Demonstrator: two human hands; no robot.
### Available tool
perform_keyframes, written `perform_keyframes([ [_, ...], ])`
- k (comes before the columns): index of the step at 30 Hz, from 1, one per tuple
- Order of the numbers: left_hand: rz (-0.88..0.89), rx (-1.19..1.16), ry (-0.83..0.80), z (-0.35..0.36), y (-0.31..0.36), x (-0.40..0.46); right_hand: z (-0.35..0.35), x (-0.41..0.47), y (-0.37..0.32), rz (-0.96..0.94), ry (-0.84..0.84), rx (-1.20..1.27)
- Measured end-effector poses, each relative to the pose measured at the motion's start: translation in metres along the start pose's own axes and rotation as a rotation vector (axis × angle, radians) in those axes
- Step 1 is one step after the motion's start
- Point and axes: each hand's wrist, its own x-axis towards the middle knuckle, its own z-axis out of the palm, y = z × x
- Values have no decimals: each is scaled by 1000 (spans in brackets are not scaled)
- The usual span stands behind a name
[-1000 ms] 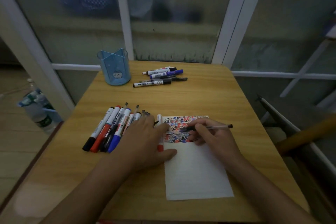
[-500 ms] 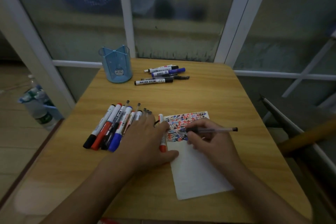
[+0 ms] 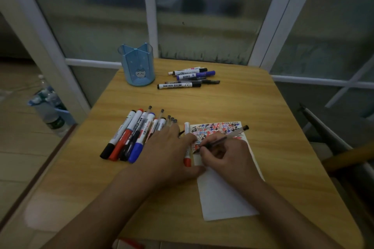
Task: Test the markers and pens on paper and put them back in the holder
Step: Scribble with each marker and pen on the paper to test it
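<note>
While the print on the marker barrels was too small to read, the blue holder (image 3: 138,65) at the table's (image 3: 253,103) far left showed only a cartoon cat face. The right hand (image 3: 226,155) pinched a thin pen (image 3: 221,140) in curled fingers, its long axis running from the tip at near left, on the scribbled paper (image 3: 224,198), to the cap at far right. The left hand (image 3: 170,153) lay flat with straight fingers over a red-capped marker (image 3: 187,143) at the paper's left edge, beside a row of markers (image 3: 129,137); another group of markers (image 3: 190,78) lay far off right of the holder, with bare tabletop between.
</note>
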Motion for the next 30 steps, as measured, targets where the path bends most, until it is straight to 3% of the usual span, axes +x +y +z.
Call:
perform_keyframes([
  [30, 29, 11, 1, 0, 0, -2, 4, -1, 9, -51, 13, -41],
])
